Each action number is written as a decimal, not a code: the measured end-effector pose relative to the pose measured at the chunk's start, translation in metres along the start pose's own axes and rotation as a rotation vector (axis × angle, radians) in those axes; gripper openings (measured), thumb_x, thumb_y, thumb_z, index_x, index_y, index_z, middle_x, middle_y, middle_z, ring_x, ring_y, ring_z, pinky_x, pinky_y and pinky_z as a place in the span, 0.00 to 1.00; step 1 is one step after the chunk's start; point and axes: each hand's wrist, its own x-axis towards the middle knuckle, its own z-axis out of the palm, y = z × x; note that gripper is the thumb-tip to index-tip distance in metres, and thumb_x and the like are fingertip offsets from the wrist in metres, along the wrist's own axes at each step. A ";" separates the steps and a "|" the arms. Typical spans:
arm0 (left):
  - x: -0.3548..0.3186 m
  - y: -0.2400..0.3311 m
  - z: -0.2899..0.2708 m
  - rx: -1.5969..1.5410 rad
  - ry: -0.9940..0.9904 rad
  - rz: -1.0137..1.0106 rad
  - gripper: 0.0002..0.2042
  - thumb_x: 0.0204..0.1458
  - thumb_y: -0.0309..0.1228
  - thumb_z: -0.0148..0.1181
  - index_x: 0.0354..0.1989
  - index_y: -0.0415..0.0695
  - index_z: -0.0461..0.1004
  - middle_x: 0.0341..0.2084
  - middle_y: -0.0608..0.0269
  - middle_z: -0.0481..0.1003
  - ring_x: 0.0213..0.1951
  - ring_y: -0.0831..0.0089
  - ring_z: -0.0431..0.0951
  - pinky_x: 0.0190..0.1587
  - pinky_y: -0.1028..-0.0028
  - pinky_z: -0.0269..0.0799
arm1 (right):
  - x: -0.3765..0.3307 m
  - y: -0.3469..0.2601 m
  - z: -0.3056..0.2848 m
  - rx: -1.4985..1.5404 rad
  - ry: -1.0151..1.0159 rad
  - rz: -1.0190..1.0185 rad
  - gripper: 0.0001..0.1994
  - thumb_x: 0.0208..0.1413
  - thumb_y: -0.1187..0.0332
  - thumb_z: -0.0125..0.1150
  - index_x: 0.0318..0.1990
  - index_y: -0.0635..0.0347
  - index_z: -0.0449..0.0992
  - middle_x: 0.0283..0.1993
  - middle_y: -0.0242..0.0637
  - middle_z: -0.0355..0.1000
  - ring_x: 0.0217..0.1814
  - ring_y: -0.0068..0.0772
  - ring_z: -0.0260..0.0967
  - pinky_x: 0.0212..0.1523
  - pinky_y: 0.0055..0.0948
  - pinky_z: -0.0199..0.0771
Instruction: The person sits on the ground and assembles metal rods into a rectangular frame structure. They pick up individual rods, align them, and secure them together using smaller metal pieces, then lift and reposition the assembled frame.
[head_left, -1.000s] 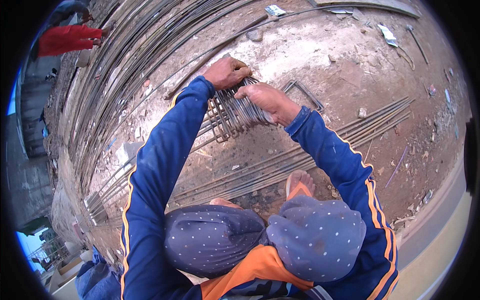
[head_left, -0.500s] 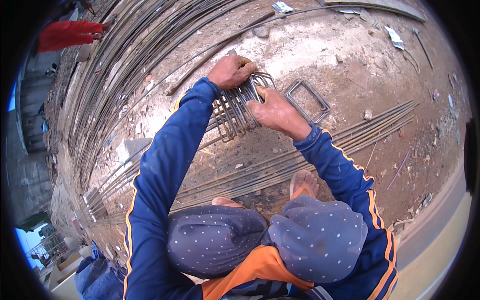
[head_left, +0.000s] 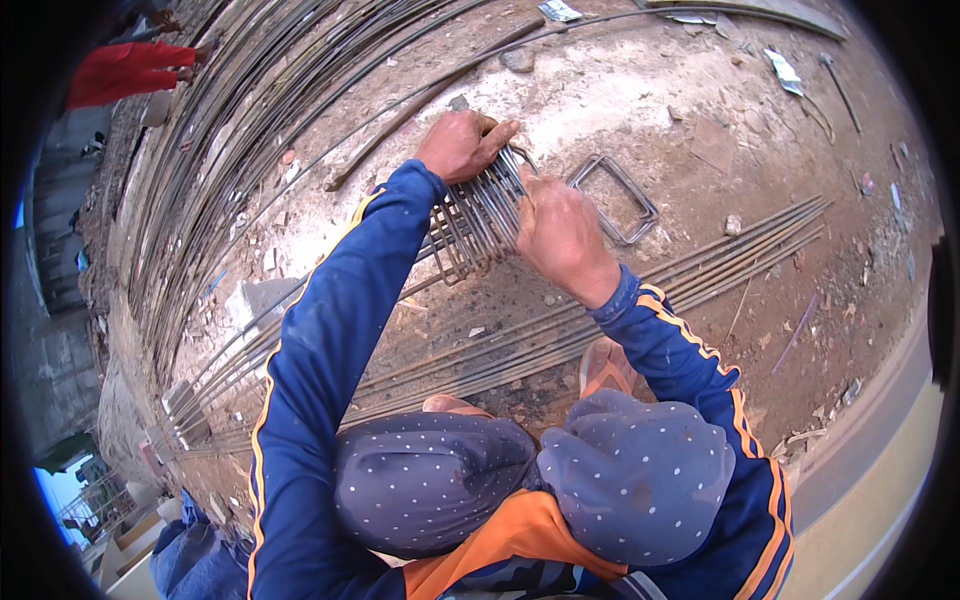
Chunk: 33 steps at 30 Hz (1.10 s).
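Observation:
A row of bent steel stirrups, rectangular loops of rebar packed side by side, rests on long bars in front of me. My left hand is closed over the row's far side, thumb pointing right. At the right end, my right hand is closed against the row, fingers curled out of sight between hand and steel. Just right of that hand, another rectangular stirrup group lies flat on the ground, apart from the row.
Long straight rebars run across the ground between my feet and the stirrups. Many bent rods sweep along the left. A concrete block props bars at the left. A person in red trousers stands at the far left.
My right hand has shifted slightly right and turned, its fingers now pointing more upward along the row's end. The left hand stays in place on the stirrups.

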 end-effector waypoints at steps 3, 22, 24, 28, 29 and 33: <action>-0.002 -0.002 0.002 -0.023 -0.009 0.024 0.28 0.65 0.55 0.49 0.35 0.40 0.83 0.25 0.41 0.78 0.31 0.43 0.79 0.39 0.53 0.74 | -0.015 -0.001 0.002 -0.115 0.025 -0.016 0.23 0.52 0.74 0.56 0.56 0.77 0.73 0.44 0.55 0.78 0.46 0.54 0.76 0.49 0.47 0.74; -0.005 -0.015 0.004 -0.076 -0.119 0.289 0.23 0.66 0.49 0.49 0.50 0.41 0.80 0.42 0.46 0.82 0.45 0.49 0.81 0.49 0.59 0.75 | -0.030 0.013 0.007 0.148 0.158 -0.001 0.22 0.55 0.81 0.57 0.59 0.67 0.72 0.45 0.50 0.78 0.48 0.54 0.77 0.49 0.43 0.77; -0.006 -0.006 -0.001 -0.050 -0.122 0.198 0.23 0.66 0.48 0.49 0.48 0.39 0.80 0.40 0.44 0.81 0.44 0.47 0.81 0.48 0.58 0.74 | -0.045 0.016 0.002 0.069 0.201 0.007 0.21 0.56 0.81 0.59 0.59 0.64 0.73 0.46 0.49 0.79 0.49 0.53 0.78 0.49 0.41 0.78; -0.007 -0.011 -0.005 -0.066 -0.132 0.156 0.23 0.68 0.48 0.47 0.47 0.38 0.79 0.41 0.45 0.79 0.46 0.51 0.79 0.51 0.60 0.71 | -0.060 0.024 0.004 0.180 0.265 0.027 0.20 0.55 0.81 0.56 0.56 0.63 0.74 0.45 0.51 0.77 0.44 0.54 0.78 0.43 0.44 0.79; -0.007 -0.011 -0.005 -0.049 -0.138 0.157 0.23 0.68 0.48 0.47 0.46 0.37 0.79 0.41 0.45 0.79 0.46 0.51 0.79 0.51 0.61 0.71 | -0.060 0.022 0.003 0.174 0.263 -0.002 0.20 0.55 0.81 0.56 0.56 0.63 0.75 0.45 0.50 0.77 0.44 0.54 0.78 0.43 0.44 0.79; -0.005 -0.014 -0.003 -0.047 -0.136 0.212 0.23 0.68 0.47 0.49 0.45 0.36 0.78 0.40 0.46 0.79 0.44 0.52 0.79 0.50 0.61 0.71 | -0.064 0.019 0.006 0.134 0.273 -0.002 0.18 0.56 0.80 0.57 0.55 0.63 0.75 0.45 0.50 0.77 0.46 0.54 0.78 0.44 0.43 0.80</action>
